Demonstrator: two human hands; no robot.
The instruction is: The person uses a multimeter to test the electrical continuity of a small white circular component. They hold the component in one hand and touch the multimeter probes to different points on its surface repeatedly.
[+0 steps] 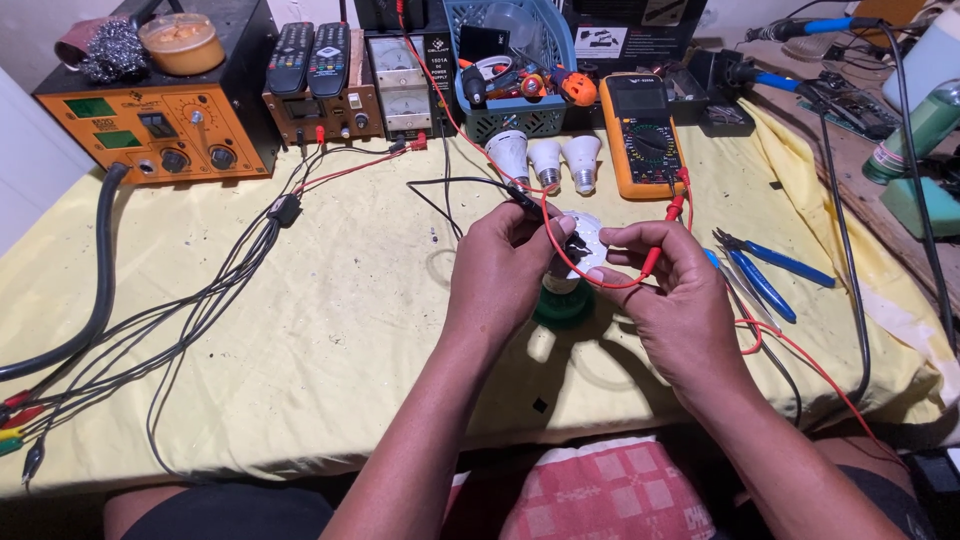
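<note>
Over a yellow-covered bench (300,330), the left hand (500,265) pinches a black probe (528,203) and the right hand (670,285) a red probe (655,258), both tips angled inward at the white LED disc (583,232) held between the fingertips, mid-table.

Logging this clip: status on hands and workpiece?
Left hand holds black probe on round white board. Right hand pinches red probe. Green holder beneath; nothing blocking.
</note>
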